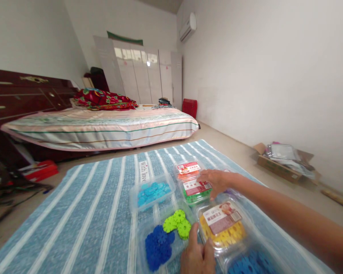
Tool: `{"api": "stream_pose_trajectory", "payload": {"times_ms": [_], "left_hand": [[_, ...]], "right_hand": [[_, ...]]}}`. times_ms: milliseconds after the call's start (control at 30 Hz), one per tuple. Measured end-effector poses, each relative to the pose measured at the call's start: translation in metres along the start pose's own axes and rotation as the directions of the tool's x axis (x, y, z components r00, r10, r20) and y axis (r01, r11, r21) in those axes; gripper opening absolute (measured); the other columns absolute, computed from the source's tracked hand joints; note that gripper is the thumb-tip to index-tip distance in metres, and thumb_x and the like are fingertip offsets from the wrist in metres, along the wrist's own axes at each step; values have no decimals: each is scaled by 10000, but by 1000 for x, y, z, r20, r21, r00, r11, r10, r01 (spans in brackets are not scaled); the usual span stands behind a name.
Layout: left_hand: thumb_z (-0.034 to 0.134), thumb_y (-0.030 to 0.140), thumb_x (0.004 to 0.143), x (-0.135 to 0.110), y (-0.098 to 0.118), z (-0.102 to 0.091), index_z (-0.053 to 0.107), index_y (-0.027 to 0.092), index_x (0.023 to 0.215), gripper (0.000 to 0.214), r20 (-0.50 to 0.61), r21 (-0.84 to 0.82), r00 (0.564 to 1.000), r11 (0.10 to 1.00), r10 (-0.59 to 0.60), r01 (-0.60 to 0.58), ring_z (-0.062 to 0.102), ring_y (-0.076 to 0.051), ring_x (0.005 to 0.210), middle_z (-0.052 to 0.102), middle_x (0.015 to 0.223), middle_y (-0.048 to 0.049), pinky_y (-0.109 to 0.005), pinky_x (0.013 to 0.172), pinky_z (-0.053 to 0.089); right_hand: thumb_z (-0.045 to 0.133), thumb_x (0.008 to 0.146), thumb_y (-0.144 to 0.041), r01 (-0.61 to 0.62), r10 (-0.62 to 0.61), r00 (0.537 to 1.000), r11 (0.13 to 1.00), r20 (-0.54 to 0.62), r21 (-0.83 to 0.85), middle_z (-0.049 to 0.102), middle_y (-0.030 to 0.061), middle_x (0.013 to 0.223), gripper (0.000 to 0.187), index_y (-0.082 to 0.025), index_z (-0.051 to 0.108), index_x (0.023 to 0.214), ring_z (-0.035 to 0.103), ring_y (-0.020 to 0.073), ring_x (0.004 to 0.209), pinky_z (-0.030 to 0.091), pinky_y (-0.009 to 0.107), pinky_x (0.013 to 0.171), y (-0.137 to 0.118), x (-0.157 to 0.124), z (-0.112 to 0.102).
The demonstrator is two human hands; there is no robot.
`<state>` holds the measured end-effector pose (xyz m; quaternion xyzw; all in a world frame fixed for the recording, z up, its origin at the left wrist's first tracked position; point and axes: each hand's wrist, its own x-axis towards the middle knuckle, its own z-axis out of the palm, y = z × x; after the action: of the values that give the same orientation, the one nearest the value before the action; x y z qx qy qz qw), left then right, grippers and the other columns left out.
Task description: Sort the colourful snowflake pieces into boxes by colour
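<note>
My right hand [214, 181] reaches forward and rests its fingers on a clear plastic box of green pieces [196, 192]; the fingers curve over its far right side. My left hand [197, 255] is low at the bottom edge, thumb and finger touching the near corner of a closed box of yellow pieces [223, 225]. Beside it an open tray [160, 236] holds dark blue pieces and light green snowflake pieces [177, 224]. Farther back stand an open tray of light blue pieces [152, 192] and a closed box of orange pieces [188, 168].
The boxes sit on a blue-and-white striped mat [97, 213]. Another box of blue pieces [247, 262] lies at the bottom right. A low bed [103, 127] stands behind, a cardboard box [286, 163] by the right wall, a red box [40, 170] at left.
</note>
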<state>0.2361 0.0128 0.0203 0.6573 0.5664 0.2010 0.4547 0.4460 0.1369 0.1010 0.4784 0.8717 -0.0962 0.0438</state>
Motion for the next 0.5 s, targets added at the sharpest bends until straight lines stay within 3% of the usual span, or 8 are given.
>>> {"api": "stream_pose_trajectory", "payload": {"times_ms": [167, 500], "left_hand": [[343, 394, 837, 2, -4, 1, 336, 52, 1365, 629, -16, 24, 1000, 1000, 10, -9, 667, -196, 690, 691, 609, -49, -249, 672, 451], [339, 405, 833, 2, -5, 0, 330, 49, 1369, 643, -4, 50, 1000, 999, 12, -12, 668, -201, 712, 697, 620, -54, -253, 682, 453]], "right_hand": [[763, 585, -332, -20, 20, 1000, 1000, -9, 10, 569, 103, 1130, 671, -186, 548, 1203, 541, 260, 1034, 434, 360, 874, -3, -10, -1], [713, 642, -344, 19, -15, 998, 998, -67, 54, 569, 110, 1163, 583, -183, 576, 1186, 525, 267, 1077, 425, 364, 895, 2, -18, 5]]}}
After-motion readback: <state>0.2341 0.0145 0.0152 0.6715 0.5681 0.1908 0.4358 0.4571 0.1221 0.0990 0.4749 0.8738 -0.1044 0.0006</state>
